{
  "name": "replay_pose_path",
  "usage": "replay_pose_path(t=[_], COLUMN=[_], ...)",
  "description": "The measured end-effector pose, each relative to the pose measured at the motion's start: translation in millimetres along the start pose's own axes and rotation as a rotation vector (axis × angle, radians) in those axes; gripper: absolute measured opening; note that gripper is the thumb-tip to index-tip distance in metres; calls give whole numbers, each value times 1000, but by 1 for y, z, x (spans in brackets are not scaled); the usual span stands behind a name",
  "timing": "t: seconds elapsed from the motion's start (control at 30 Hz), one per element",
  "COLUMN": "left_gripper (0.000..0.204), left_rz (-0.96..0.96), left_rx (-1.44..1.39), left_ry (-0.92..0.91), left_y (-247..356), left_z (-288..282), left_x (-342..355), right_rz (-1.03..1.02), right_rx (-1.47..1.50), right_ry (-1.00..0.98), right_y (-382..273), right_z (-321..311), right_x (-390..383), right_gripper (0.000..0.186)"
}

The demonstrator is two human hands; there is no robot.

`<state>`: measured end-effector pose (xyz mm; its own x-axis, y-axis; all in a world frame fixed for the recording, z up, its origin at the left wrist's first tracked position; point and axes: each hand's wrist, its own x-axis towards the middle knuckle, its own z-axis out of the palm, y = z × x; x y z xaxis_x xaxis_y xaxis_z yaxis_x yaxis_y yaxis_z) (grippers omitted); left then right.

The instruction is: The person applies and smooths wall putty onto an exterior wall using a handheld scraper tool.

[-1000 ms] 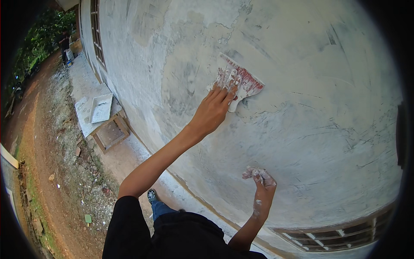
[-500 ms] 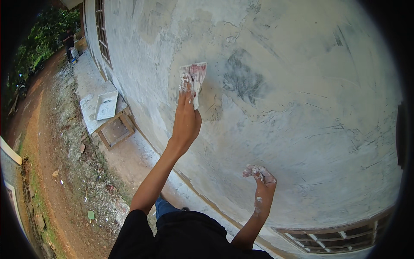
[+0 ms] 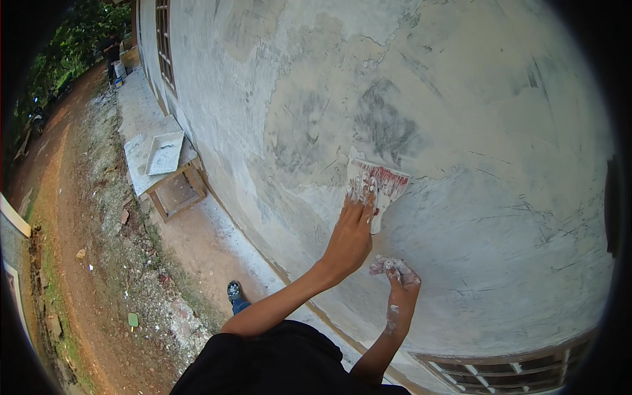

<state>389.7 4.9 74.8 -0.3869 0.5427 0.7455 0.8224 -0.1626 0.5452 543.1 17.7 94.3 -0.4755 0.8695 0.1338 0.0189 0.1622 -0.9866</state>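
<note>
The left hand [image 3: 354, 238] grasps a scraper [image 3: 390, 187], its fingers spread along the blade and coated in white paste. The scraper is wide, red streaked with white, its short white handle pointing down past the hand. Its broad edge lies at the wall [image 3: 461, 243], just below a dark grey patch [image 3: 385, 122] amid beige and pale areas. The right hand [image 3: 400, 274] is below and to the right, near the wall, its fingers curled inward and smeared white; whether they hold anything, I cannot tell.

To the left, a white tray [image 3: 164, 157] rests on a low, paste-spattered surface [image 3: 136, 159] with a wooden frame, beside the wall's base. A shoe [image 3: 234, 290] shows on the walkway [image 3: 191, 250]. Farther off, a person [image 3: 113, 51] in dark clothes stands near a pale bucket [image 3: 120, 70]. A barred window [image 3: 517, 366] sits at lower right.
</note>
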Motion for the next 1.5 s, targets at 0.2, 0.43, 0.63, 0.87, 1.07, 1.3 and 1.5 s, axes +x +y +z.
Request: replay_pose_path(t=[0.2, 0.43, 0.63, 0.87, 1.07, 1.3, 1.5], left_gripper=[59, 54, 46, 29, 38, 39, 18], left_rz=[-267, -250, -366, -820, -861, -1034, -1102], left_rx=[-64, -54, -220, -342, -467, -533, -639], left_ry=[264, 165, 155, 280, 721, 645, 609], left_y=[-86, -81, -89, -211, -282, -381, -490], left_z=[-40, -5, -40, -135, -189, -268, -366], left_x=[13, 6, -65, -138, -152, -166, -159], right_rz=[-7, 57, 145, 337, 576, 801, 709], right_rx=[-9, -63, -65, -68, -9, 393, 270], right_ry=[-12, -81, -155, -388, -761, -867, -812], right_y=[10, 24, 37, 114, 179, 200, 215], right_z=[-2, 25, 53, 148, 302, 484, 608], right_x=[-1, 5, 14, 51, 57, 69, 99], right_gripper=[17, 18, 19, 22, 30, 32, 33])
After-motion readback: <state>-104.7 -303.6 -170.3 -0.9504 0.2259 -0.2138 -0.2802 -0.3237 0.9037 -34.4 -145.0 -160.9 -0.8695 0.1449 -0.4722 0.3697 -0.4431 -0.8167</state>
